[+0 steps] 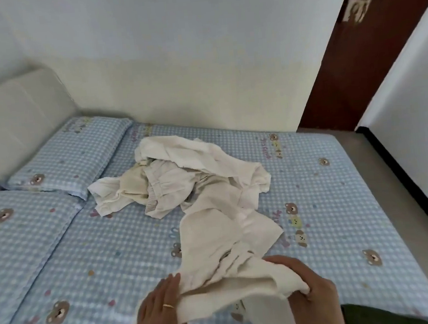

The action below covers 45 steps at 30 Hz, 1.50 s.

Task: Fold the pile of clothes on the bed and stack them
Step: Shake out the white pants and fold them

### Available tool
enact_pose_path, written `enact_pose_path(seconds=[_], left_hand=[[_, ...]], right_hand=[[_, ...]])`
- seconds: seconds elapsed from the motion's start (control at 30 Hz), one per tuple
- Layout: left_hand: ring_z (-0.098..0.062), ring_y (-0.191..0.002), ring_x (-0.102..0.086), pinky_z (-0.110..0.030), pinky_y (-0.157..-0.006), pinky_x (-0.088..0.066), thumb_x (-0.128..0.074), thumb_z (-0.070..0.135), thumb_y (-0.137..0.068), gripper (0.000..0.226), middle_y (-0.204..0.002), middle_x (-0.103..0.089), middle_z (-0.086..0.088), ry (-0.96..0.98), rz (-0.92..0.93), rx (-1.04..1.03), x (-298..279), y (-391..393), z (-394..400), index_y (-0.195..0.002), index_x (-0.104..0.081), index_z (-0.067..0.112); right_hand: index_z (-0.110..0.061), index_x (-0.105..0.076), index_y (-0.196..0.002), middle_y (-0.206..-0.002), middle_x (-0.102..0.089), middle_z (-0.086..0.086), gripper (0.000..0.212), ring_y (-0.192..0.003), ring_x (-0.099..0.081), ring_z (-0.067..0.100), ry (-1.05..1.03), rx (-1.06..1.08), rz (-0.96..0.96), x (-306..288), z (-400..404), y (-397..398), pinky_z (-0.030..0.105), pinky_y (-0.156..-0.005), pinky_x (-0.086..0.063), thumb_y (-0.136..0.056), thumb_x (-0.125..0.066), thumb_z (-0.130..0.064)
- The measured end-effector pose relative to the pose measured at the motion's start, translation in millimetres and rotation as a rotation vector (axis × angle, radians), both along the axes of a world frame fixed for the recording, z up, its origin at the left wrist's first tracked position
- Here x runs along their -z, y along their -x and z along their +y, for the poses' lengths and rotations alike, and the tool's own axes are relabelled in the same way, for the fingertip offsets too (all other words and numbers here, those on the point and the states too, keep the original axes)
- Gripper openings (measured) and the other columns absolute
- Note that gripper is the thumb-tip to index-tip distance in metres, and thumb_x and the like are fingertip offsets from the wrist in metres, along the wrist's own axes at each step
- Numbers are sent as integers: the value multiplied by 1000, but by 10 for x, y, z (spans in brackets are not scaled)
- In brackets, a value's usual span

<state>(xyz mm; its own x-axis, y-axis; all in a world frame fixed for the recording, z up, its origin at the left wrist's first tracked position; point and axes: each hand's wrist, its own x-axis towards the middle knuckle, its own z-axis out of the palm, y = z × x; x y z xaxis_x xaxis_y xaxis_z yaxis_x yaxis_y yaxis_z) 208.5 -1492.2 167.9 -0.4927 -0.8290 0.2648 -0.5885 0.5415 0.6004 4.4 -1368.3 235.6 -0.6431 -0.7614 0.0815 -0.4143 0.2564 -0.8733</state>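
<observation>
A loose pile of cream and white clothes point(180, 175) lies crumpled in the middle of the bed. One cream garment point(215, 242) stretches from the pile toward me, its near end lifted off the sheet. My left hand point(159, 313), with a ring on one finger, grips that end from the left. My right hand point(308, 283) clutches a bunched fold of the same garment on the right. Part of the cloth hangs down between my hands.
The bed point(342, 201) has a blue checked sheet with bear prints. Two matching pillows point(73, 154) point(14, 243) lie at the left by a cream headboard point(12, 118). A wall runs behind; a dark brown door point(350, 70) and floor are at the right.
</observation>
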Motion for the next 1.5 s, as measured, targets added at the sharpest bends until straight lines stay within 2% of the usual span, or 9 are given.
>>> enact_pose_path(seconds=[0.13,0.23,0.37,0.6,0.97,1.07,1.23,1.4,1.5], left_hand=[[-31,-93,-69,-29,-82,-41,-62,19,-72,20,-97,-73,-13,-208,30,-205,-178,-288,80,-84,-77,22],[-23,-85,-63,-16,-75,-45,-50,-20,-84,75,-93,-65,-14,-362,331,-259,-495,-292,-28,-52,-67,45],[-14,-74,-64,-28,-63,-50,-57,-12,-84,45,-82,-70,7,-114,527,-265,-1081,-436,33,-87,-67,31],[-12,-91,-67,-29,-74,-54,-65,23,-75,27,-99,-72,7,-77,528,171,-1818,-395,432,-100,-68,32],[-19,-93,-61,-30,-83,-48,-66,9,-85,25,-97,-67,3,-163,349,641,-2037,-61,804,-97,-67,31],[-19,-104,-59,-27,-91,-44,-67,10,-85,20,-107,-63,3,-148,427,707,-2020,-26,836,-96,-67,26],[-22,-137,-37,-43,-110,-29,-64,5,-85,19,-142,-49,1,-337,578,845,-1871,-114,677,-92,-63,22],[-26,-108,-58,-44,-89,-46,-66,17,-81,17,-111,-60,4,-304,684,714,-1647,-139,534,-86,-61,32],[-17,-98,-60,-29,-82,-45,-66,24,-76,14,-103,-61,8,-225,751,542,-1497,-85,520,-81,-60,36]], right_hand=[[-23,-73,-82,-85,-73,-19,24,-78,-66,-4,142,-3,-2,-445,408,110,12,-76,-49,-82,-56,-7],[-30,-72,-88,-75,-71,-22,39,-66,-62,-7,43,-4,4,-528,714,317,6,-63,-47,-85,-62,8],[-39,-75,-76,-60,-67,-8,30,-49,-55,4,91,-57,60,-754,949,472,10,-49,-39,-80,-72,-9],[-37,-71,-90,-92,-72,-3,15,-83,-65,19,77,-449,24,-1209,1003,480,37,-72,-51,-85,-57,-40],[7,-59,-82,-77,-66,15,13,-71,-64,19,250,-684,-252,-1280,538,71,24,-64,-50,-78,-60,20],[-1,-51,-81,-72,-58,9,24,-64,-57,12,176,-728,-355,-1276,385,-100,20,-59,-48,-78,-60,21],[-3,-50,-97,-87,-65,-2,26,-83,-61,10,51,-707,-301,-1326,244,-352,24,-75,-50,-81,-71,-2],[-24,-62,-97,-99,-68,-10,19,-97,-63,3,33,-312,-36,-1343,318,-584,21,-84,-51,-81,-73,-28],[-39,-62,-107,-100,-67,-22,27,-91,-62,-4,-48,-425,-19,-1456,529,-706,9,-74,-46,-84,-60,-55]])
